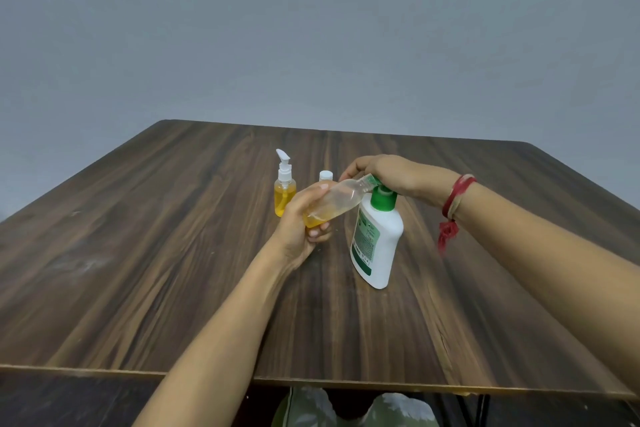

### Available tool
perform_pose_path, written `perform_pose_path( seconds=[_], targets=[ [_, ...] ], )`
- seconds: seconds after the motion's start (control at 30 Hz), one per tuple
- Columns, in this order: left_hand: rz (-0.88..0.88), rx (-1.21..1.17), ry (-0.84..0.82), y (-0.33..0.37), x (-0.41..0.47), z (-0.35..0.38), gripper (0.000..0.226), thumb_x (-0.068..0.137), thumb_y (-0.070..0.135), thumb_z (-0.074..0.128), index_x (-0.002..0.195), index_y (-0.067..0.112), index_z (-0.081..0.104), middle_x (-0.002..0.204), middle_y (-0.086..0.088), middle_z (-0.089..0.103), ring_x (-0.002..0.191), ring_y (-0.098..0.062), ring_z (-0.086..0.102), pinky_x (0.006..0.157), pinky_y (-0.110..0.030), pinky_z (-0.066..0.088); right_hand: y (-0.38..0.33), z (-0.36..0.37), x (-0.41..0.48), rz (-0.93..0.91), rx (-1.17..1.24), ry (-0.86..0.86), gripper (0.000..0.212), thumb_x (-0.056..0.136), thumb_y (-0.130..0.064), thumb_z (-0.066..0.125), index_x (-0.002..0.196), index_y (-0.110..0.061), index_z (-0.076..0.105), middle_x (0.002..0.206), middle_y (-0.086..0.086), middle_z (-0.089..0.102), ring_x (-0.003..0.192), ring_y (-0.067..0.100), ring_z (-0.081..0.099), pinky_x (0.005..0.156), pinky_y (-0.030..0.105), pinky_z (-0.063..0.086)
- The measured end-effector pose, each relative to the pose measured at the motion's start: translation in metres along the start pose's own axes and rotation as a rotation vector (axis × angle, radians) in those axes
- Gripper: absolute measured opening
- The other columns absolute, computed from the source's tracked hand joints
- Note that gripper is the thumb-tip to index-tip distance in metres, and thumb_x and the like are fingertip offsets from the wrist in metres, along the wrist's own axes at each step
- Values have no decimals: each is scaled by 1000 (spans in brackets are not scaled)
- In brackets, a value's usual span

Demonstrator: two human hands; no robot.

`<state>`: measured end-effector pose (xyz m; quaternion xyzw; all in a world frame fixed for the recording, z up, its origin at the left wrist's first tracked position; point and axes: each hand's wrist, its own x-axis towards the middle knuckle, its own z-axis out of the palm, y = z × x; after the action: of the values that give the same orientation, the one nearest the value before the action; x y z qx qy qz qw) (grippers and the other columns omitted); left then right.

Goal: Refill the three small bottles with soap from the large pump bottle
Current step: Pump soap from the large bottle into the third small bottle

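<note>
The wooden surface (138, 253) carries everything. The large pump bottle (377, 243), white with a green pump head, stands upright on it and serves as the reference.

The right hand (394, 173) lies on top of that bottle, its fingers (349, 172) curled over the pump head. The left hand (298, 222), just left of the bottle, has its fingers wrapped round a clear small bottle (337, 201). This one is uncapped and tilted, with its mouth up against the pump's nozzle and a little yellow soap pooled at its low end.

Behind and to the left of the large bottle stands a small pump-topped bottle (284, 192), largely full of yellow soap. Between it and the large bottle a white-capped bottle (326, 176) peeks out; its fill level is hidden.

The step in hand looks like pumping soap into the tilted bottle. The next move likely calls for firm presses while keeping the mouth tight under the nozzle so nothing dribbles down.
</note>
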<state>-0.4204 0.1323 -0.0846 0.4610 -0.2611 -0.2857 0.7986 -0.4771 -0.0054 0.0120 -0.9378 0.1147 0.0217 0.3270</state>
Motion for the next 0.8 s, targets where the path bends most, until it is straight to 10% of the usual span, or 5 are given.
perform_pose_path(
  seconds=[0.47,0.8],
  targets=[
    [19,-10,20,0,2,1,28,79,31,52,86,9,66,40,2,36,29,-3,26,33,-12,19,0,1,-4,44,168,52,47,87,7,32,125,-11,54,86,3,54,59,9,45,38,7,34],
    [-6,-7,15,0,2,-1,34,78,32,52,94,3,60,41,2,37,28,-3,27,32,-12,22,0,0,-3,64,107,21,37,91,0,36,117,-11,60,80,1,57,48,-5,54,45,9,37]
  ],
)
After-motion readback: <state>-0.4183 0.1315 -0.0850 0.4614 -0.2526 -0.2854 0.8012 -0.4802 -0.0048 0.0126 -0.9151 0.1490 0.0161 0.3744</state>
